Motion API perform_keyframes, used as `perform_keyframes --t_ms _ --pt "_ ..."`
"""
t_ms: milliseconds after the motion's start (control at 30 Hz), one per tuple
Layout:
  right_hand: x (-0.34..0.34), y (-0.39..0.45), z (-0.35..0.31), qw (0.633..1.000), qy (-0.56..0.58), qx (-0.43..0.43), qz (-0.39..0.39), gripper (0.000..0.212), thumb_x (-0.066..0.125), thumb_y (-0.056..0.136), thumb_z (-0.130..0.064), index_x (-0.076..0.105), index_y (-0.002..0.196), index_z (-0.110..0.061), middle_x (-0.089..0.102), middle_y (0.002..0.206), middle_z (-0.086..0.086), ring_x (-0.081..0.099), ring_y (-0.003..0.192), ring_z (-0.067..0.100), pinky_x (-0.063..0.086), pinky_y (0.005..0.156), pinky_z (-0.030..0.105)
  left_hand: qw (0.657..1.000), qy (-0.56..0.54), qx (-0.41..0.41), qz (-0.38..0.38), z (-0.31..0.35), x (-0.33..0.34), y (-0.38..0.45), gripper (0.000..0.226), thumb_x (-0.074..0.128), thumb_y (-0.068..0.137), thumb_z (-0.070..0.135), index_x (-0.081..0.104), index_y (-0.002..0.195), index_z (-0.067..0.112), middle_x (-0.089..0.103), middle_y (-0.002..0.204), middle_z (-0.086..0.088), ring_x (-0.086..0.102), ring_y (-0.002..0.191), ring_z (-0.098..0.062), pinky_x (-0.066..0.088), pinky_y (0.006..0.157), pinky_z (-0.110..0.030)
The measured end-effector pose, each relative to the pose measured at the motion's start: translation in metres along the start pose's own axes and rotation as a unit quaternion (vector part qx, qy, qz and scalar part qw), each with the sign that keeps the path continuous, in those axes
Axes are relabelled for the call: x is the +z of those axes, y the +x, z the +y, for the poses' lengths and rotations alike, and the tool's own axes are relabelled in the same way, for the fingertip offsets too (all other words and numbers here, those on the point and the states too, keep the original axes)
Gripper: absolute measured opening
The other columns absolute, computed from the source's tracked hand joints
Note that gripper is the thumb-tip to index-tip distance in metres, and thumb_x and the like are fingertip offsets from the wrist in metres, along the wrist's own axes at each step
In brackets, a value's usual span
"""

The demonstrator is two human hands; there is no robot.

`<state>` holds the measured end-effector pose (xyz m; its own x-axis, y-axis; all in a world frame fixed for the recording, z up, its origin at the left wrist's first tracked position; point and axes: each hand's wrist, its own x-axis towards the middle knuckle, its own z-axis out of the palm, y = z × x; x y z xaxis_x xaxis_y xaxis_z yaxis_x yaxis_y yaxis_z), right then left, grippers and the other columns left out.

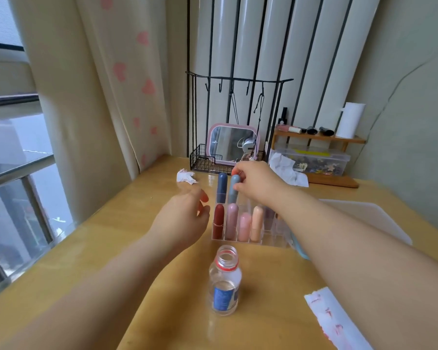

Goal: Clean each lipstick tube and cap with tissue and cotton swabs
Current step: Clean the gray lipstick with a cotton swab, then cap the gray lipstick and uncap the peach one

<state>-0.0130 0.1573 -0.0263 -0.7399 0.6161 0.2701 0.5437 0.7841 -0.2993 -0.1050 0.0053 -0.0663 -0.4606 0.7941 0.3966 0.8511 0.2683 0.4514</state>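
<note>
**A:** So what's sitting nearest on the desk?

**B:** A clear plastic bottle is standing uncapped right in the middle near the front edge, a bit of liquid sitting in the bottom. Off to the right a lipstick-stained tissue is hanging around the front right corner. Bare wood is showing on both sides of the bottle, more on the left, where the desk edge is running along the window.

**A:** And the hands?

**B:** The left hand is hovering just left of the clear organizer, fingers loosely spread and relaxed, holding nothing. The right hand is reaching over the organizer and pinching the top of a grey-blue lipstick that's standing in the back row, right beside a darker blue lipstick.

**A:** The other tubes?

**B:** They're standing upright in the front row: a red lipstick, a mauve lipstick, a pink lipstick and a peach lipstick.

**A:** Further back?

**B:** A crumpled tissue is lying back left, well apart from the organizer. A bigger white tissue is lying back right, and a pink mirror is leaning in a wire basket at the back edge.
</note>
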Motion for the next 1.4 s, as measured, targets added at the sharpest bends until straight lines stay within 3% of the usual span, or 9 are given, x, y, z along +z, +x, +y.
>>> perform_keyframes --t_ms 167,267,467,600,833,1033,1100,1267,1400 --pt "-0.019 -0.017 -0.004 0.999 -0.026 -0.031 0.007 0.041 0.056 0.091 -0.016 0.052 0.132 -0.013 0.061 0.113 0.006 0.053 0.094 0.016 0.044 0.084 0.028 1.0 0.016 0.01 -0.008 0.0 -0.003 -0.008 0.023 0.049 0.094 0.024 0.056 0.114 0.016 0.064 0.105 0.0 0.058 0.094 -0.019 0.048 0.079 -0.03" --pt "-0.034 -0.043 -0.001 0.996 -0.068 -0.048 0.025 0.027 0.051 0.095 -0.019 0.059 0.12 -0.016 0.061 0.106 0.001 0.049 0.086 0.012 0.038 0.073 0.022 0.999 0.031 0.016 -0.018 0.002 -0.007 -0.017 0.023 0.049 0.094 0.026 0.056 0.114 0.016 0.065 0.101 0.001 0.059 0.091 -0.021 0.049 0.077 -0.032" --pt "-0.019 -0.076 0.004 0.985 -0.15 -0.01 -0.089 0.02 0.051 0.093 -0.021 0.06 0.11 -0.014 0.062 0.108 0.009 0.059 0.093 0.026 0.051 0.074 0.035 0.999 0.052 0.008 -0.007 0.012 -0.021 -0.041 0.023 0.048 0.094 0.026 0.056 0.114 0.017 0.066 0.1 0.001 0.057 0.088 -0.02 0.047 0.073 -0.03" --pt "-0.018 -0.076 0.002 0.989 -0.13 0.007 -0.075 0.01 0.05 0.094 -0.017 0.056 0.101 -0.012 0.058 0.098 0.009 0.055 0.083 0.025 0.04 0.061 0.029 0.998 0.053 -0.001 0.032 0.019 -0.039 -0.061 0.022 0.049 0.094 0.025 0.057 0.113 0.017 0.063 0.093 0.003 0.053 0.08 -0.018 0.045 0.068 -0.029" --pt "-0.089 -0.114 -0.012 0.999 -0.033 0.004 0.027 0.006 0.054 0.093 -0.025 0.056 0.098 -0.022 0.055 0.084 -0.004 0.051 0.071 0.01 0.036 0.055 0.026 0.987 -0.037 0.076 0.139 0.074 -0.064 -0.104 0.008 0.057 0.088 0.017 0.06 0.094 0.016 0.053 0.07 0.011 0.049 0.062 -0.008 0.038 0.055 -0.025" --pt "-0.106 -0.207 -0.005 0.981 0.192 0.026 0.003 0.009 0.062 0.09 -0.027 0.055 0.085 -0.025 0.069 0.079 0.0 0.067 0.072 0.012 0.055 0.073 0.034 0.982 -0.134 0.088 0.094 0.127 -0.02 -0.132 0.028 0.063 0.088 0.028 0.053 0.109 0.013 0.056 0.099 0.006 0.054 0.092 -0.015 0.039 0.073 -0.026" --pt "-0.097 -0.229 0.005 0.969 0.244 0.041 -0.001 0.006 0.062 0.089 -0.022 0.057 0.086 -0.021 0.069 0.077 0.0 0.068 0.069 0.009 0.056 0.074 0.034 0.985 -0.138 0.075 0.065 0.133 -0.007 -0.134 0.025 0.061 0.09 0.028 0.056 0.108 0.012 0.055 0.095 0.009 0.054 0.092 -0.017 0.035 0.067 -0.021" --pt "-0.078 -0.258 0.026 0.93 0.357 0.081 0.015 0.003 0.06 0.09 -0.011 0.058 0.089 -0.013 0.065 0.076 0.003 0.063 0.061 0.005 0.052 0.062 0.021 0.981 -0.155 0.112 0.019 0.132 0.018 -0.151 0.017 0.052 0.094 0.032 0.058 0.087 0.017 0.048 0.068 0.011 0.044 0.059 -0.005 0.031 0.056 -0.02" --pt "-0.068 -0.266 0.032 0.9 0.424 0.096 0.017 0.002 0.059 0.091 -0.01 0.06 0.09 -0.009 0.067 0.066 -0.005 0.062 0.062 0.004 0.048 0.06 0.016 0.975 -0.178 0.135 0.019 0.129 0.024 -0.154 0.03 0.047 0.085 0.039 0.064 0.084 0.014 0.046 0.062 0.012 0.047 0.068 -0.005 0.033 0.057 -0.014"
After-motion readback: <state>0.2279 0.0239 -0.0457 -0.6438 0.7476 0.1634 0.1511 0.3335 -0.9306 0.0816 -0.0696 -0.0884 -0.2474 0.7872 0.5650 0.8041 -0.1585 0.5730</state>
